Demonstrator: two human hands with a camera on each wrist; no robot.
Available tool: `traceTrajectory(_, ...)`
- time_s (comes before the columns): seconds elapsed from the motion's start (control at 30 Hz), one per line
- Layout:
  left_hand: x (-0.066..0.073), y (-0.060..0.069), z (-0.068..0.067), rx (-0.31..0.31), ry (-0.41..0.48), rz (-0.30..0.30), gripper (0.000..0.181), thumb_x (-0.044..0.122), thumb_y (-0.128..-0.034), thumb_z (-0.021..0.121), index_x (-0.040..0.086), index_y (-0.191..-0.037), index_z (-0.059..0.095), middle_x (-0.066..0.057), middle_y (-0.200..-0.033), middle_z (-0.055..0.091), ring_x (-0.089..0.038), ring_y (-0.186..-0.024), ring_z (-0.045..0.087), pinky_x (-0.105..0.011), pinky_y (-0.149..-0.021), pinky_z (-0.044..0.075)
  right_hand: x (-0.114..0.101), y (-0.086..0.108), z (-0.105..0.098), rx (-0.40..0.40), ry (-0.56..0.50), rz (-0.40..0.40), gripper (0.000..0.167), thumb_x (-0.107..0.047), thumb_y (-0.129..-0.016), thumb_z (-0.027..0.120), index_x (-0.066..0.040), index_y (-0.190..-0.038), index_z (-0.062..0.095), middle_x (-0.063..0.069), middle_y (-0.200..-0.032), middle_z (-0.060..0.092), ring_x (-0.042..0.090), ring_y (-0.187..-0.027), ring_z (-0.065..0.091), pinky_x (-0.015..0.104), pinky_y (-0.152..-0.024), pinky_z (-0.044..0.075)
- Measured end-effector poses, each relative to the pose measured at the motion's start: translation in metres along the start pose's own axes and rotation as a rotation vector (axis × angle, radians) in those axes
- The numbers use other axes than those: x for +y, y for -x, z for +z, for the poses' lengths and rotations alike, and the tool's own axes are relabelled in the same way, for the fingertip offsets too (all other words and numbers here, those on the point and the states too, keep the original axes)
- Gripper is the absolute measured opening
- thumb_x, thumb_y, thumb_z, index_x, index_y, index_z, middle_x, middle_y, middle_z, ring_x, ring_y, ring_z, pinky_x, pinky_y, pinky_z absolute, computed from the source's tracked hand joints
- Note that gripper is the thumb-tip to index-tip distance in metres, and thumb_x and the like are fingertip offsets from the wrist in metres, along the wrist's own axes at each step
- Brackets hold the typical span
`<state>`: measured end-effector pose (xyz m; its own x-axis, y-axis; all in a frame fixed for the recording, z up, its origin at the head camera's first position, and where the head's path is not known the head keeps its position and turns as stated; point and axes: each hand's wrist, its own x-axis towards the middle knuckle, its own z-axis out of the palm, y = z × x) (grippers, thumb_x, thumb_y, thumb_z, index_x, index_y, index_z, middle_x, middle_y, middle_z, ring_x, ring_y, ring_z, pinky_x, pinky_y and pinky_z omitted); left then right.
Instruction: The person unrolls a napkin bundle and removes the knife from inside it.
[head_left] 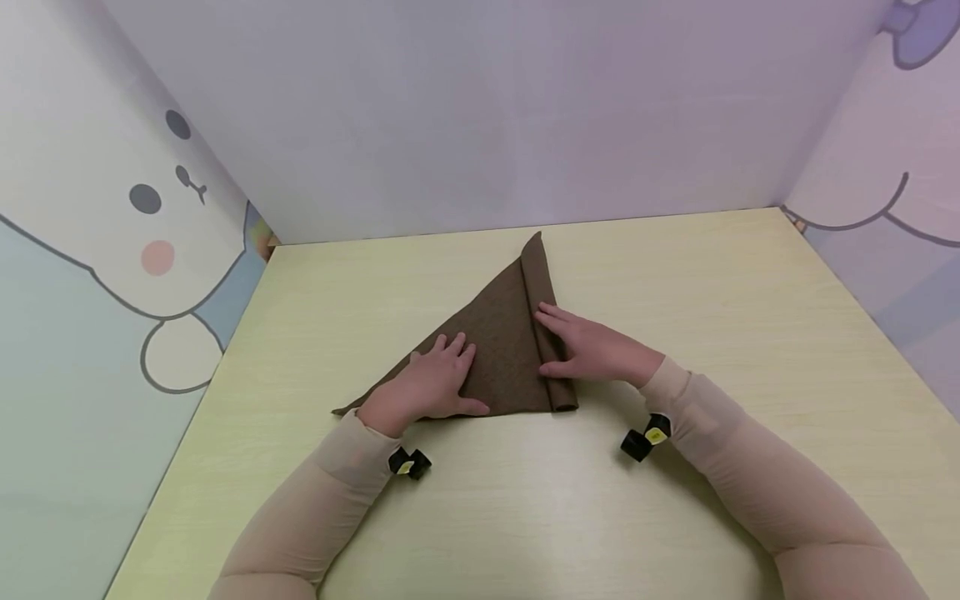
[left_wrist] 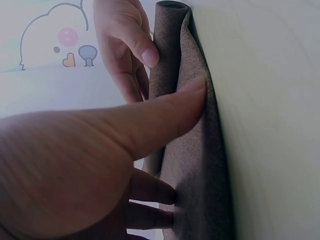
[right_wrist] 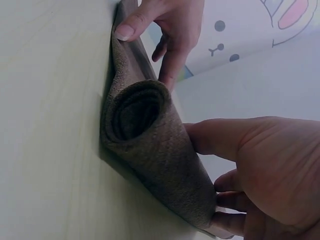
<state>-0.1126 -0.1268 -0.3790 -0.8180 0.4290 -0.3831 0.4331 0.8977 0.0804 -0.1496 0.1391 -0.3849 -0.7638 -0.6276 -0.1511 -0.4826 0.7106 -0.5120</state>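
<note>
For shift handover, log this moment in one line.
cloth: partly rolled | left hand: resting on unrolled part | right hand: touching roll

A brown cloth [head_left: 502, 333] is lying on the pale surface [head_left: 525, 500], spreading flat in a triangle and tapering leftward, while its right side is forming a layered, open-ended roll [right_wrist: 172, 162] running up to a pointed far tip.

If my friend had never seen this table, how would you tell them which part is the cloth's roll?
Find the pale table, then the dark brown cloth lying on it like a triangle. Along its right side in the head view runs the roll; its round, coiled end sets it apart from the flat part beside it.
</note>
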Motion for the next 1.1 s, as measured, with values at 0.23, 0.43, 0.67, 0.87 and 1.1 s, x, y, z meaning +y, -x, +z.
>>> traceTrajectory(0.23,-0.003,0.001,0.001,-0.006,0.007,0.000,0.101,0.068,-0.0816,0.060,0.007,-0.153,0.023,-0.015,-0.159,0.013,-0.041,-0.144,0.012,-0.068,-0.100,0.028,0.000,0.002,-0.004,-0.016,-0.018,0.006,0.086,-0.036,-0.090,0.068,-0.003,-0.153,0.019,0.013,-0.160,0.012,0.031,-0.144,0.020,0.047,-0.110,0.029)
traceTrajectory(0.43,-0.008,0.002,0.003,0.004,0.001,0.006,0.101,0.068,-0.0814,0.060,0.007,-0.153,0.024,-0.015,-0.159,0.014,-0.041,-0.143,0.013,-0.068,-0.100,0.029,0.001,0.003,-0.005,-0.027,-0.017,0.015,0.087,-0.036,-0.090,0.068,-0.003,-0.154,0.018,0.013,-0.160,0.011,0.031,-0.144,0.019,0.047,-0.110,0.028)
traceTrajectory(0.67,-0.015,0.005,0.002,-0.002,0.014,-0.001,0.101,0.066,-0.0804,0.063,0.007,-0.153,0.024,-0.016,-0.158,0.015,-0.041,-0.143,0.014,-0.068,-0.101,0.027,0.002,0.003,-0.005,-0.028,-0.017,0.019,0.086,-0.036,-0.090,0.067,-0.003,-0.153,0.019,0.013,-0.160,0.012,0.031,-0.144,0.018,0.046,-0.111,0.027)
traceTrajectory(0.87,-0.017,0.006,-0.002,-0.012,0.035,-0.015,0.101,0.063,-0.0788,0.068,0.006,-0.152,0.027,-0.018,-0.158,0.016,-0.038,-0.144,0.015,-0.065,-0.101,0.030,0.002,0.004,-0.006,-0.027,-0.013,0.014,0.086,-0.035,-0.090,0.067,-0.001,-0.153,0.019,0.016,-0.159,0.014,0.033,-0.144,0.019,0.048,-0.111,0.026)
traceTrajectory(1.1,-0.018,0.008,-0.004,0.002,0.061,0.000,0.101,0.059,-0.0778,0.072,0.004,-0.151,0.029,-0.021,-0.157,0.018,-0.039,-0.143,0.016,-0.055,-0.105,0.032,0.004,0.006,-0.008,-0.031,-0.023,0.018,0.087,-0.036,-0.090,0.067,-0.001,-0.153,0.018,0.016,-0.159,0.014,0.033,-0.144,0.020,0.047,-0.111,0.026)
